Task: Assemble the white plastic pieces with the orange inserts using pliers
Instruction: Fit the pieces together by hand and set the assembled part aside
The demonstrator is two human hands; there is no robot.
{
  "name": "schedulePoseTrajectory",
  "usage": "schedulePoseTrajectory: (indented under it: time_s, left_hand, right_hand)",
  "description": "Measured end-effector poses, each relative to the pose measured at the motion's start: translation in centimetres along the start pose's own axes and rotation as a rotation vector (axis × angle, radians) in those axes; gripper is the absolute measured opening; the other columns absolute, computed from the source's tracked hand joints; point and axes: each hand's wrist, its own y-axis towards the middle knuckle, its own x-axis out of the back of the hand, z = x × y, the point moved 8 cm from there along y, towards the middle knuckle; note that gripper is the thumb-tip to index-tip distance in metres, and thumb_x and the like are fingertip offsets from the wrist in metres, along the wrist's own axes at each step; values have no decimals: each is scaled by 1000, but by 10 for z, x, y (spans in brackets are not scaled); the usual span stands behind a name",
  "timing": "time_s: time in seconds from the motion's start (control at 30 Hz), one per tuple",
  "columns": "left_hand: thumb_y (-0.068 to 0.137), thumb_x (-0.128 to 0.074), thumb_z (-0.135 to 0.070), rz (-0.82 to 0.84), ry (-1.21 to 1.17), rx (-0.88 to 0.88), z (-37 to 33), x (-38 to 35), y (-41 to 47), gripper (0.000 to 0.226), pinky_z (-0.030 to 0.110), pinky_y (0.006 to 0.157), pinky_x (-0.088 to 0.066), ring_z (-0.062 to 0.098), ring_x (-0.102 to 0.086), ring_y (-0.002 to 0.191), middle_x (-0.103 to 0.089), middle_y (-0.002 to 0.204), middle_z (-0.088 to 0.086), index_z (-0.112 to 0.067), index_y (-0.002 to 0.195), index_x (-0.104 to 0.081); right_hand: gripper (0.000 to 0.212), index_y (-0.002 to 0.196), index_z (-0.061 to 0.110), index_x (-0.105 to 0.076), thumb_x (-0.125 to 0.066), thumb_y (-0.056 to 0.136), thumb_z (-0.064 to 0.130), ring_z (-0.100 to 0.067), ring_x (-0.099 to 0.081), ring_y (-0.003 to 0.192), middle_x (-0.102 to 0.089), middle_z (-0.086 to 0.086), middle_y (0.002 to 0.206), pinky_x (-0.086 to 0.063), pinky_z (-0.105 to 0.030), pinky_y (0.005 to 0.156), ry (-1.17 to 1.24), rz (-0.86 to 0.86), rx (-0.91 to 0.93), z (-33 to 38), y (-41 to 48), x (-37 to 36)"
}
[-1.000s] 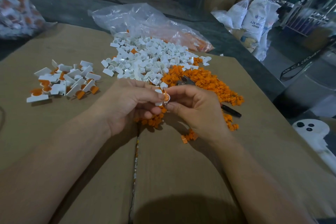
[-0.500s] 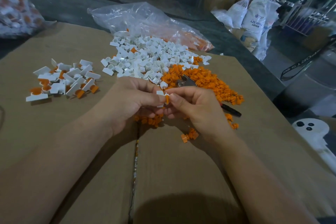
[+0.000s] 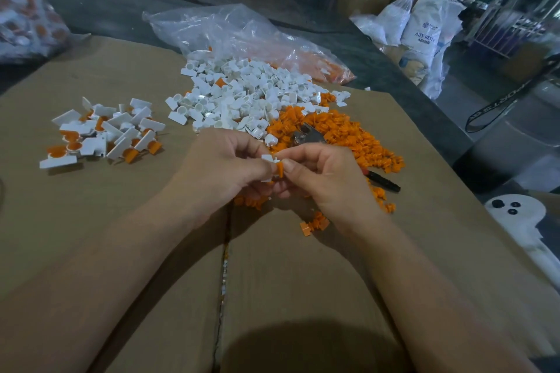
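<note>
I see the white piece (image 3: 268,159) near the middle of my view, lifted off the cardboard counter (image 3: 91,221) and pinched between both hands, with an orange insert (image 3: 280,169) pressed against its right side. The left hand (image 3: 224,166) comes in from 8 o'clock, its fingers (image 3: 257,169) curled and grasping the white piece. The right hand (image 3: 327,179) comes in from 4 o'clock, thumb and forefinger clamped on the orange insert where it meets the piece. How far the insert has gone in I cannot tell, since the fingertips cover the joint. Just past the hands at 12 o'clock lies the heap of white pieces (image 3: 242,97). It runs at 1 o'clock into the heap of orange inserts (image 3: 348,136), which spreads down behind the right hand. The pliers (image 3: 306,135) lie on that orange heap, metal head just above the right hand's knuckles, dark handle showing past it at 3 o'clock. A few loose inserts (image 3: 313,225) sit beside the right wrist. At 9 o'clock, well apart from the heaps, is a small pile of finished pieces (image 3: 103,136), white with orange showing. Beyond the white heap at 12 o'clock a clear plastic bag (image 3: 236,36) slumps on the counter's far edge with orange parts inside, and white sacks (image 3: 424,30) stand at 2 o'clock
</note>
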Motion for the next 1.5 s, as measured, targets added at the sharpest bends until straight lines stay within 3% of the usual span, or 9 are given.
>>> schedulePoseTrajectory:
  time_s: [0.23,0.4,0.53,0.83,1.07,1.23,1.5]
  left_hand:
    - [78,-64,4,39,-103,72,4,0,1,15,18,43,-49,13,-62,46,-65,53,9,-3,65,-61]
    - [77,-65,2,23,-172,144,10,3,3,13,16,41,-47,12,-61,45,-64,53,7,-4,66,-61]
    - [76,-64,3,51,-186,152,12,1,3,11,17,40,-47,13,-60,45,-64,57,11,-1,67,-62]
    - [78,-62,5,63,-188,147,11,-1,2,14,16,40,-46,13,-60,44,-64,54,11,-1,66,-61]
    - [77,-63,4,58,-191,153,12,0,2,14,16,41,-47,12,-60,45,-63,53,10,-3,64,-61]
    - [71,-68,0,50,-189,141,12,3,3,17,16,40,-46,13,-60,45,-65,57,12,-10,57,-64]
    - [73,-67,1,43,-171,129,11,3,3,12,16,39,-45,12,-60,45,-66,56,9,-6,64,-63]
  right_hand:
    - [15,94,10,-65,-54,88,0,-16,-68,70,-70,-8,74,-56,-23,65,30,16,52,2,1,0]
    - [37,98,24,-64,-61,81,-8,-5,-66,85,-69,8,88,-51,-17,73,-15,19,182,12,-1,-1]
    - [37,99,20,-65,-65,76,-9,-9,-67,86,-69,4,89,-53,-21,77,-69,-32,236,14,-2,0]
    - [33,86,25,-69,-71,72,-5,-6,-68,79,-70,15,79,-53,-17,72,-126,-76,258,14,-2,3]
    - [34,91,25,-67,-71,73,-3,-11,-69,84,-70,6,86,-55,-24,77,-99,-21,226,13,-2,1]
    - [40,91,31,-64,-71,73,-4,-2,-67,80,-68,16,83,-52,-16,74,-106,-20,236,16,-2,0]
    - [31,87,24,-65,-72,71,-3,-5,-67,76,-68,9,82,-53,-17,72,-116,-41,224,17,-2,4]
